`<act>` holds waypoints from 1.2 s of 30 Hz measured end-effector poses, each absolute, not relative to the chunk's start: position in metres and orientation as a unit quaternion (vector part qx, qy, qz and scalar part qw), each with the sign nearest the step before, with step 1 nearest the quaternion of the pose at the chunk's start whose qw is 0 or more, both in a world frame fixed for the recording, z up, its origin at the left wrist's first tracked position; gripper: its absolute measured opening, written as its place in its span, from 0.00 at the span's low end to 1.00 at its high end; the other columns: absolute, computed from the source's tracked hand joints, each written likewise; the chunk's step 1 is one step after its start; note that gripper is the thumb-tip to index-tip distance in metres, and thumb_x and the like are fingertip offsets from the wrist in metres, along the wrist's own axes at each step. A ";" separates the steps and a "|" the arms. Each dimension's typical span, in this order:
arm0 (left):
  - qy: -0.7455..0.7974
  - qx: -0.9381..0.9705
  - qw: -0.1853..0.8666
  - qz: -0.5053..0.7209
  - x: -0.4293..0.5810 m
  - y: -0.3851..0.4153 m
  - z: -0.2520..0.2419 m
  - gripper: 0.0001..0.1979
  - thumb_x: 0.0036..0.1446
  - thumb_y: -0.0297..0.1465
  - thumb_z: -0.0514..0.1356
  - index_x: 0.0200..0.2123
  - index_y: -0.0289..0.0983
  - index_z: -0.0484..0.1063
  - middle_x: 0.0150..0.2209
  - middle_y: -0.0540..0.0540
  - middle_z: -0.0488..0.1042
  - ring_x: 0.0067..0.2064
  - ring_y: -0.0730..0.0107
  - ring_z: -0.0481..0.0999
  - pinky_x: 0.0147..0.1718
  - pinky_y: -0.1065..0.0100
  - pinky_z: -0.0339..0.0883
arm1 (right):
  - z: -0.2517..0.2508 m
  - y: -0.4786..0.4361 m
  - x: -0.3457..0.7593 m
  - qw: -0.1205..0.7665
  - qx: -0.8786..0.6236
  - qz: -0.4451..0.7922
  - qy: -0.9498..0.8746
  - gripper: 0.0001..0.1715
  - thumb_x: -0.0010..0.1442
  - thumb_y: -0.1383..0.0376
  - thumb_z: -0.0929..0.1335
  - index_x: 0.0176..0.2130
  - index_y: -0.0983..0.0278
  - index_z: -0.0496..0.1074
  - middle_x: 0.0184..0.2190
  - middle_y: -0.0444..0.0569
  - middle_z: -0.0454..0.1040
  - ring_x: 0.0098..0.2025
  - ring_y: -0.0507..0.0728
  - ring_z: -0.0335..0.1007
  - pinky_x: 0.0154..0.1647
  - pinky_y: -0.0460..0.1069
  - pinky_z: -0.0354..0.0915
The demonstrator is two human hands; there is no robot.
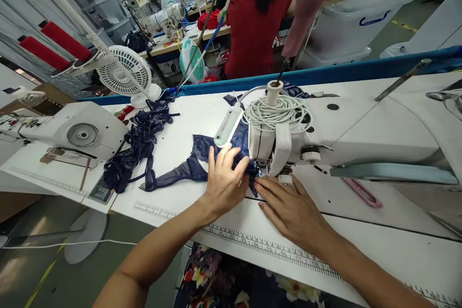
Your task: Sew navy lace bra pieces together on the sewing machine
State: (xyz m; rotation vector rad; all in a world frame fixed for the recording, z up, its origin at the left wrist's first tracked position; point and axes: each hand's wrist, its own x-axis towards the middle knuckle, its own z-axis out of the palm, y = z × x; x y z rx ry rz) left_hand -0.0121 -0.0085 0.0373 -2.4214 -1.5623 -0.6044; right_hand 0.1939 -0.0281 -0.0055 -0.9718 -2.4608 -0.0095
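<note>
A navy lace-and-mesh garment (pixel 197 168), which looks like a bra, lies across the white sewing table, partly under the sewing machine's head (pixel 267 142). My left hand (pixel 227 175) rests on it just left of the presser foot (pixel 263 167), fingers spread and slightly bent. Right of the foot, my right hand (pixel 292 207) lies flat on the machine bed, its fingertips at the edge of the cloth. The needle and the cloth beneath the foot are mostly hidden.
A heap of navy garments (pixel 135 147) lies at left beside a second sewing machine (pixel 79 130). A white fan (pixel 124 73) and red thread cones (pixel 65 41) stand behind. Pink tweezers (pixel 363 193) lie under the machine arm. A person in red (pixel 252 29) sits beyond the table.
</note>
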 end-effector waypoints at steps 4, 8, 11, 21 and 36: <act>-0.438 -0.870 0.146 -0.170 0.003 -0.008 0.020 0.10 0.59 0.20 0.53 0.38 0.37 0.71 0.41 0.43 0.74 0.50 0.57 0.71 0.63 0.32 0.43 | -0.006 -0.034 0.192 0.246 -0.354 -0.003 -0.902 0.19 0.69 0.63 0.61 0.54 0.66 0.72 0.51 0.52 0.76 0.53 0.58 0.70 0.68 0.62 0.47; -0.424 -0.888 0.113 -0.139 -0.004 -0.018 0.007 0.10 0.62 0.22 0.50 0.34 0.36 0.70 0.30 0.48 0.70 0.35 0.67 0.70 0.63 0.45 0.53 | -0.007 -0.042 0.190 0.249 -0.346 -0.028 -0.904 0.20 0.68 0.62 0.61 0.53 0.67 0.73 0.53 0.55 0.74 0.56 0.59 0.68 0.67 0.59 0.52; -0.435 -0.880 0.075 -0.174 -0.011 -0.019 0.005 0.10 0.61 0.23 0.52 0.41 0.37 0.72 0.31 0.48 0.71 0.35 0.68 0.70 0.60 0.47 0.59 | -0.009 -0.045 0.190 0.258 -0.339 -0.045 -0.904 0.23 0.68 0.59 0.61 0.55 0.69 0.71 0.56 0.56 0.72 0.56 0.60 0.68 0.67 0.60 0.52; -0.379 -0.900 0.098 -0.189 -0.018 -0.008 0.007 0.10 0.64 0.22 0.53 0.42 0.38 0.73 0.33 0.50 0.75 0.37 0.71 0.74 0.65 0.36 0.42 | -0.010 -0.050 0.188 0.258 -0.332 -0.073 -0.904 0.24 0.65 0.60 0.65 0.54 0.73 0.72 0.55 0.60 0.72 0.56 0.62 0.69 0.68 0.60 0.49; -0.370 -0.913 0.065 -0.157 -0.017 0.015 -0.004 0.11 0.62 0.23 0.53 0.47 0.36 0.70 0.35 0.48 0.75 0.38 0.66 0.74 0.60 0.39 0.52 | -0.010 -0.037 0.189 0.235 -0.365 -0.053 -0.899 0.21 0.68 0.62 0.61 0.54 0.69 0.72 0.56 0.55 0.73 0.45 0.57 0.73 0.66 0.60 0.51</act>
